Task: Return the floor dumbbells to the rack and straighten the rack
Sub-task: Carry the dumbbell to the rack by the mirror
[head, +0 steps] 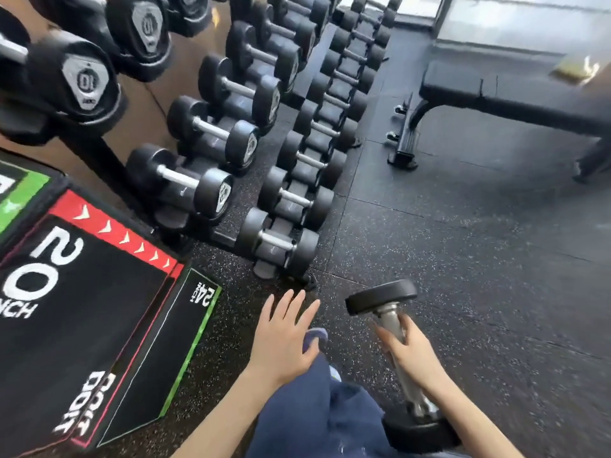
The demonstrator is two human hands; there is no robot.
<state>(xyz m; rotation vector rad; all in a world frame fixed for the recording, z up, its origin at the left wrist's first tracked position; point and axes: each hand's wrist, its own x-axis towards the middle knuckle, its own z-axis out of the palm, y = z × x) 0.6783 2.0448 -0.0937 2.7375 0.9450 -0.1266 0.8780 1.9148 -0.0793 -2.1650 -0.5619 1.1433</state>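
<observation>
Right hand (408, 350) wrapped round chrome handle of black round-headed dumbbell (393, 325), held tilted above black speckled rubber floor (463, 259), one head up front, other low near body. Left hand (284, 335) empty, fingers spread wide, hovering over floor just short of rack foot. Ahead: black tiered dumbbell rack (264, 239), rows filled with black dumbbells in cradles. Left: black plyo box (82, 292) with "20". Far right: black padded weight bench (496, 90).

Speckled rubber floor (463, 246) carries the dumbbell rack (284, 200), a plyo box (86, 312) and a bench (515, 94).
</observation>
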